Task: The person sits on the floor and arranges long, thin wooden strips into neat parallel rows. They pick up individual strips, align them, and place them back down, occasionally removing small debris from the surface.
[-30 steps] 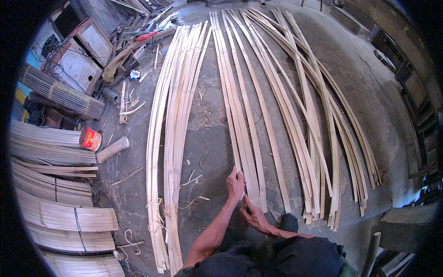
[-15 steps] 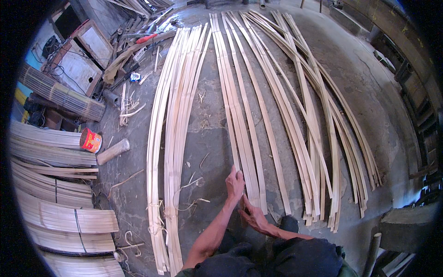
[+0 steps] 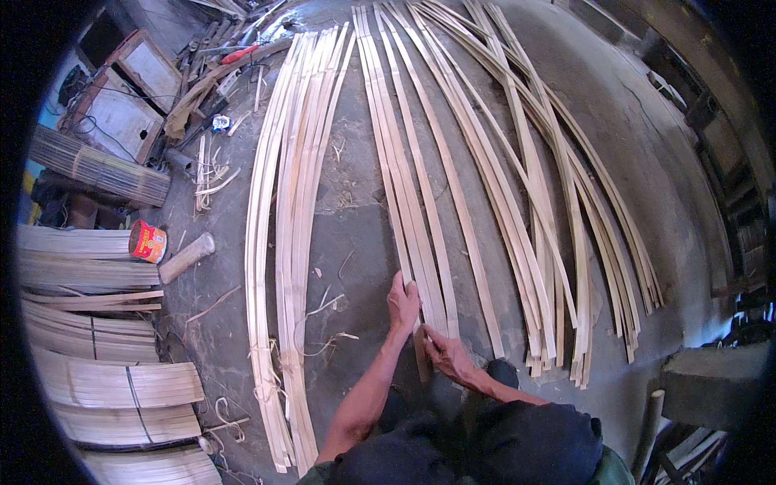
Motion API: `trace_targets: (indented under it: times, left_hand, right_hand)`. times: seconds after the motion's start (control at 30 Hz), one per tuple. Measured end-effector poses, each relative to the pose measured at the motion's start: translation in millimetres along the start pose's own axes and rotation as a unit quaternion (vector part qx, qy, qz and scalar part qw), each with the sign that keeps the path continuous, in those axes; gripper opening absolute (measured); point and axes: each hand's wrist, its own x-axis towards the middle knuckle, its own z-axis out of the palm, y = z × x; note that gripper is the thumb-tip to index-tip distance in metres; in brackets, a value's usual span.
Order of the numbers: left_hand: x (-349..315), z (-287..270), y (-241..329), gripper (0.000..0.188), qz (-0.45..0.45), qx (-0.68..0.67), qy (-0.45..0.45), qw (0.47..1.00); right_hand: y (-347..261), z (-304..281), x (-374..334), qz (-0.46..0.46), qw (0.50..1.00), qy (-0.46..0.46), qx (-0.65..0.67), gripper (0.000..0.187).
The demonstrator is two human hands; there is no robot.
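Long pale split-bamboo strips (image 3: 396,174) run away from me across the floor, side by side. My left hand (image 3: 402,303) is closed round the near part of the leftmost strip of this middle group, thumb on top. That strip's end (image 3: 421,364) reaches below the hand toward my legs. Just right of it and nearer to me, my right hand (image 3: 450,356) has its fingers drawn together against the strips' edge. What lies between its fingers is too small and dark to make out.
On the left lies another bamboo bundle (image 3: 295,202), tied near its close end. Crossed strips (image 3: 558,194) spread at right. A red tin (image 3: 148,242), a short log (image 3: 187,257) and bound slat stacks (image 3: 121,380) line the left side. A stone block (image 3: 715,380) stands at right.
My view has shifted slightly, so the floor things sit higher and further left. The left hand keeps its hold on the strip; the right hand has parted a little from it, to the right.
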Motion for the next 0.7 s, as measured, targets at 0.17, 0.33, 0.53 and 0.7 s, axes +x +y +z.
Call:
trace_targets:
  times: [0.17,0.33,0.53,0.7]
  left_hand:
    - [10,2,-24,0.052,0.014,0.104,-0.039,0.994]
    - [1,-14,7,0.058,0.029,0.352,-0.047,0.934]
    - [-2,-4,20,0.066,0.072,0.440,-0.053,0.893]
    - [-2,35,21,0.074,0.234,0.500,-0.045,0.832]
  right_hand:
    - [59,-26,18,-0.136,0.955,0.249,-0.091,0.040]
    - [66,-109,18,-0.036,0.886,0.351,-0.301,0.046]
    - [82,-155,-3,0.063,0.864,0.384,-0.320,0.052]
    - [82,-164,1,0.064,0.880,0.345,-0.319,0.049]
